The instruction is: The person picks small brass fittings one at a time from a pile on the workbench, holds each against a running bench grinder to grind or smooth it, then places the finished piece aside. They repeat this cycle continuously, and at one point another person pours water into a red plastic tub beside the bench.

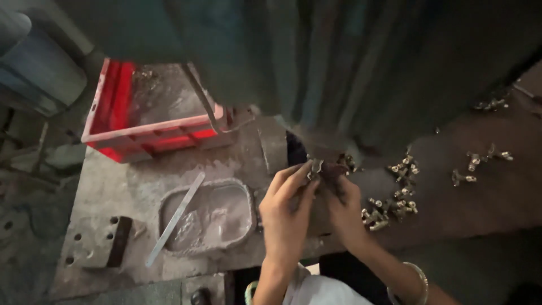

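We see two bare hands working close together at the middle of a grimy metal bench (141, 186), just under the dark green body of a machine (350, 68); the left hand (285, 206) has its fingers drawn together, pinching a small metal fitting (314, 168) at the fingertips; the right hand (343, 206) sits just beside it, fingers curled toward the same spot, and it seems to touch the fitting from the other side, though we cannot tell whether it grips it; a pale bangle (416, 278) circles the right wrist. To the right of the hands a loose heap of small brass-coloured fittings (392, 197) lies on the bench, near the right hand; a few more of the same pieces (480, 161) lie scattered farther right, well apart from the hands. To the left, a shallow rounded recess (220, 217) is sunk into the bench top, and a flat metal strip (176, 219) lies tilted across its left edge; a red plastic crate (135, 135) stands at the back left, with a bent metal rod (206, 107) leaning over its rim; a steel block with drilled holes (93, 243) sits at the near left corner.
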